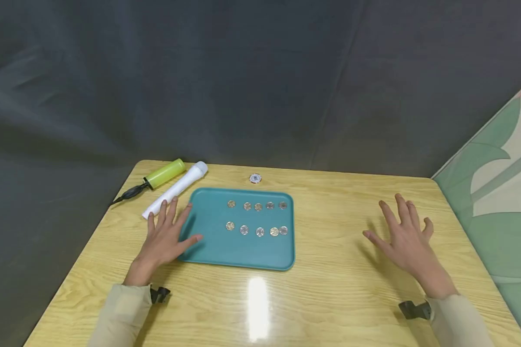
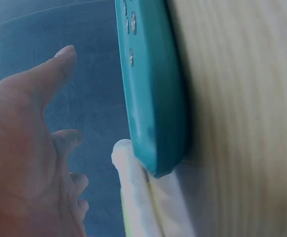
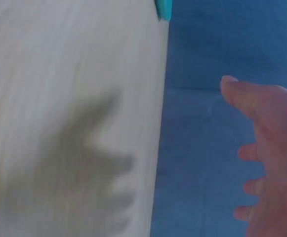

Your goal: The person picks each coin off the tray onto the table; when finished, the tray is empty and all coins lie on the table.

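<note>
Left hand (image 1: 167, 236) flat, fingers spread, holding nothing, over left edge of teal rectangular plastic tray (image 1: 208, 248) on wooden tabletop (image 1: 338, 299). Small round silver coins (image 1: 256, 218) lie in two rows inside tray. Right hand (image 1: 405, 246) hovers well right, fingers splayed, empty. White cylindrical tube (image 1: 175, 193) just beyond left hand.

table (image 1: 330, 289): glossy wood | tray (image 1: 208, 250): matt plastic | coins (image 1: 259, 232): shiny metal

L hand (image 1: 167, 236) flat, fingers spread, near tabletop's left edge; R hand (image 1: 405, 241) spread, palm down, toward right edge.
</note>
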The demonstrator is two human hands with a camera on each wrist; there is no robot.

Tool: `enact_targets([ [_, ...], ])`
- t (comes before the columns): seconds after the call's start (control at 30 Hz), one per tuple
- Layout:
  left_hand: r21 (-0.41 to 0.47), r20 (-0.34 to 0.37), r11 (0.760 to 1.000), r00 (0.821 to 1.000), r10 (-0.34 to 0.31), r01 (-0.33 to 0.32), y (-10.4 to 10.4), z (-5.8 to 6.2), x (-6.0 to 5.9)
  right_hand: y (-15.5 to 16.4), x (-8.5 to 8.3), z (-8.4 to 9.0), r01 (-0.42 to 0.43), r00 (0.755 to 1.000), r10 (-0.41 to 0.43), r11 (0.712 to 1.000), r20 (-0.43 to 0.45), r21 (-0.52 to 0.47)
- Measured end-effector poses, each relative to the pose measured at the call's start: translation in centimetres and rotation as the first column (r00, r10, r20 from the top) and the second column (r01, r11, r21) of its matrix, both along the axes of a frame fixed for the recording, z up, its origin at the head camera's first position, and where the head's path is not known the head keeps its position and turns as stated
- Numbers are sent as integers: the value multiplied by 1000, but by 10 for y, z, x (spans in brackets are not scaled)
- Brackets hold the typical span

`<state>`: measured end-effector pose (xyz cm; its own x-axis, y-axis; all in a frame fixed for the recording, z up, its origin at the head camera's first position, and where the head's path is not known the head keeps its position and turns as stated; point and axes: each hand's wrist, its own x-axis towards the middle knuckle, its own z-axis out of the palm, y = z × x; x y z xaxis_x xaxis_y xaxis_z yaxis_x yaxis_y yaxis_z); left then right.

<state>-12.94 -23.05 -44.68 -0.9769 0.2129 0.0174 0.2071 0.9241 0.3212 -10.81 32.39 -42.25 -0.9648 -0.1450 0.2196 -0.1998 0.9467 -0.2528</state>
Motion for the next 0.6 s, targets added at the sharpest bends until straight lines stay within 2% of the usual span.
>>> enact_targets([
  [0.3,56,53,998,999,-11,8,-1,-15,1,-36,-20,9,-98,990,89,992,-106,-77],
  [0.6,121,140,992,989,-47,30,-4,-25,-3,-67,-46,-2,-231,955,196,962,-222,-144],
])
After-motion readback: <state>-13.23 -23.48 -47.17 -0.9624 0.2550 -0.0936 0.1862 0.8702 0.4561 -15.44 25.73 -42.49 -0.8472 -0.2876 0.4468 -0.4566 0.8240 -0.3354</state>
